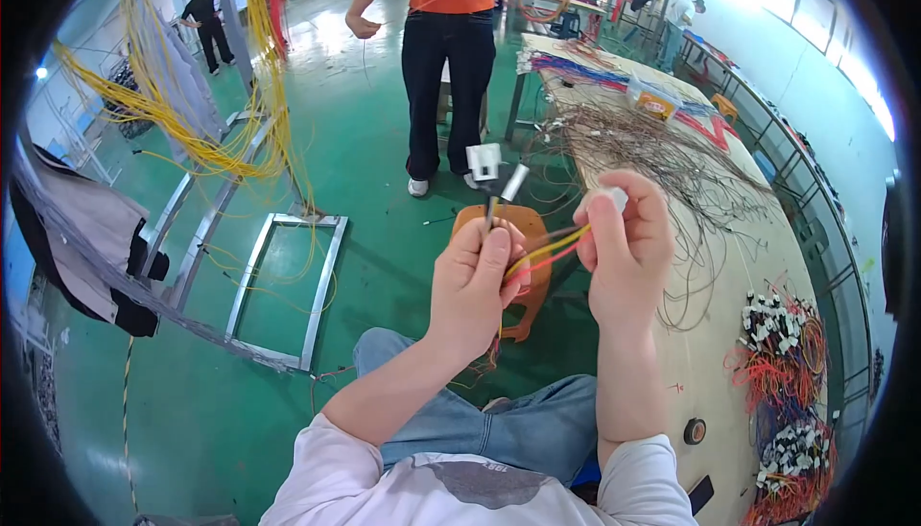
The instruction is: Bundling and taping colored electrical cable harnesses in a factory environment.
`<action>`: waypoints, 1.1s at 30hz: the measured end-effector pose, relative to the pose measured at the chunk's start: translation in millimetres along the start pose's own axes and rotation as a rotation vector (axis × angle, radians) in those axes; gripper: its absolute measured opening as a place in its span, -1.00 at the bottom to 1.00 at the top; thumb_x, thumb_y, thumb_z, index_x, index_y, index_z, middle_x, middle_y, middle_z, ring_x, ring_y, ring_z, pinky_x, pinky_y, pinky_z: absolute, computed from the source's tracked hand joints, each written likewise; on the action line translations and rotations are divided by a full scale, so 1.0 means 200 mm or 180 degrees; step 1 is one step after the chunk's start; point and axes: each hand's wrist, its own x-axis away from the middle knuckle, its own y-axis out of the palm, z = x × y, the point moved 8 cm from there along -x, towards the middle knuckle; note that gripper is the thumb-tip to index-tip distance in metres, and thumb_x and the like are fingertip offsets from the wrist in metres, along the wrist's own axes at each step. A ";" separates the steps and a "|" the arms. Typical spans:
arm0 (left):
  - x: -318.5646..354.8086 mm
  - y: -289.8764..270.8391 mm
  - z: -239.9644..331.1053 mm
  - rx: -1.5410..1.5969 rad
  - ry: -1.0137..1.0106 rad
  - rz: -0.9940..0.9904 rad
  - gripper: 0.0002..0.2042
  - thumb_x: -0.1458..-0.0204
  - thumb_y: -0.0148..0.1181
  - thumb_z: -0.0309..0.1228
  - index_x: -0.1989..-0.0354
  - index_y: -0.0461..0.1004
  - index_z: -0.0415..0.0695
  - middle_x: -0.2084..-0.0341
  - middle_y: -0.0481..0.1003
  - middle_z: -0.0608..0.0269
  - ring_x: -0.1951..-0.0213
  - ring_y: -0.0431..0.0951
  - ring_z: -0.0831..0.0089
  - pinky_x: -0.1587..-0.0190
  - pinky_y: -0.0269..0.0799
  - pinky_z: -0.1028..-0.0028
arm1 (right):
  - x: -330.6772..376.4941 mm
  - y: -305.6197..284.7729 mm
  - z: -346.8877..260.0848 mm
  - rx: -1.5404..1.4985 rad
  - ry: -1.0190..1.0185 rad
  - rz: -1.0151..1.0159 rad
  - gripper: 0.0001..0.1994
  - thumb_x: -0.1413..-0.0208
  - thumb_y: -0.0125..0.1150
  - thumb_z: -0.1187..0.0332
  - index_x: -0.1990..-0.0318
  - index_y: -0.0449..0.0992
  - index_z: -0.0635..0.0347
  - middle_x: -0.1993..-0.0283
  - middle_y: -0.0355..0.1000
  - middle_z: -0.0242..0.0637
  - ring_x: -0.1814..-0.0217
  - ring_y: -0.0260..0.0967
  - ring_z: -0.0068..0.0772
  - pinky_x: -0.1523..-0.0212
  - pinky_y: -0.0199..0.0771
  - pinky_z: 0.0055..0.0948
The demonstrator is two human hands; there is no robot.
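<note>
Green floor [374, 142] is spread under a long worktop [710, 334] at the right, strewn with loose wires. Yellow and red wires [547, 250] are stretched taut between both hands for handling: left hand [470, 286] fingers pinching them, right hand [625, 248] fingers closed on a white connector [614, 198].

A long table [739, 267] runs along the right, tangled wires [662, 162] at its middle and connector bundles [787, 334] at its near end. A metal frame [278, 286] lies on the floor at left, and a stool [523, 238] stands between them.
</note>
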 end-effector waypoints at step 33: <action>-0.39 0.21 0.43 -0.0256 -0.0492 -0.0360 -0.61 -0.03 -0.06 -0.15 0.78 0.10 -0.01 0.91 -0.01 0.46 0.85 -0.01 0.58 0.75 -0.14 0.57 | 0.17 0.51 0.27 -0.0721 0.1643 -0.2718 -0.70 -0.10 -0.09 0.15 0.47 0.37 0.20 0.70 0.21 -0.48 0.75 0.02 -0.69 0.71 0.02 -0.67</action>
